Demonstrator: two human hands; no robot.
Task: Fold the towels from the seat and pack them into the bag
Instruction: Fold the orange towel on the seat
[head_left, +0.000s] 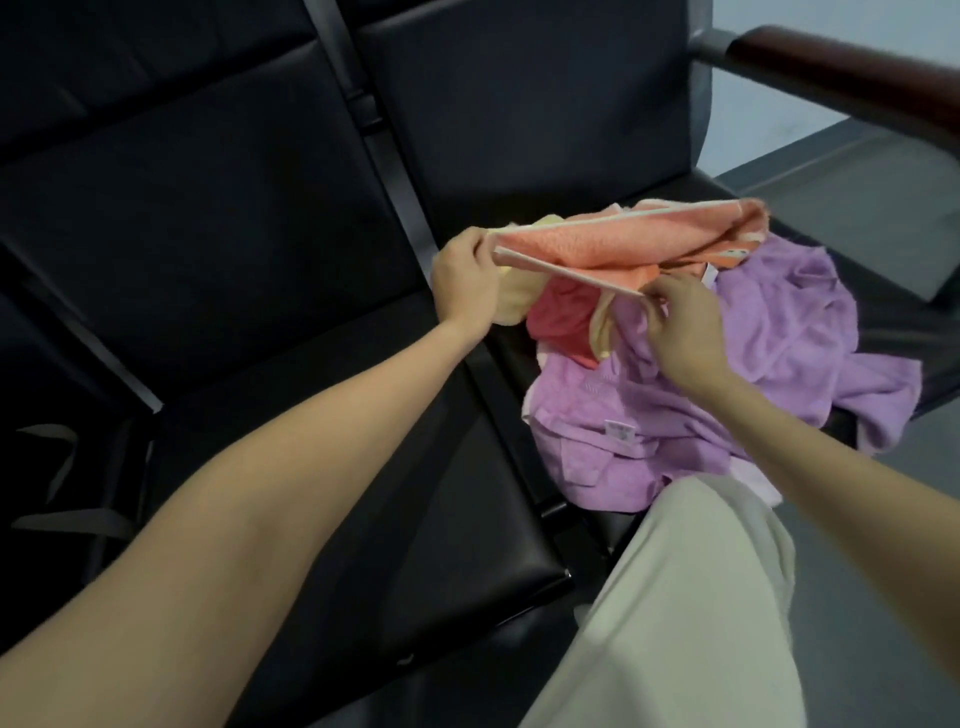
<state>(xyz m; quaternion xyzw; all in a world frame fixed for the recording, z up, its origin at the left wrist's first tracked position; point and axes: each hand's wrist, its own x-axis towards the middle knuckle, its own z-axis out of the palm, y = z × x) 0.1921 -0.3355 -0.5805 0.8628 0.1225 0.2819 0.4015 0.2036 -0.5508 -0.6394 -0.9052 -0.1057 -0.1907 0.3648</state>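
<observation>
An orange towel (597, 241) with a pale striped border is lifted above a pile on the right black seat (893, 322). My left hand (465, 283) grips its left corner. My right hand (678, 325) pinches the near border edge further right. Under it lie crumpled purple towels (769, 322), a yellow towel (522, 291) and a red one (561, 325). No bag is in view.
The left black seat (291, 332) beside the pile holds nothing. A dark red armrest (841, 73) runs along the far right. My leg in light trousers (670, 613) stands in front of the seats. Grey floor shows at the right.
</observation>
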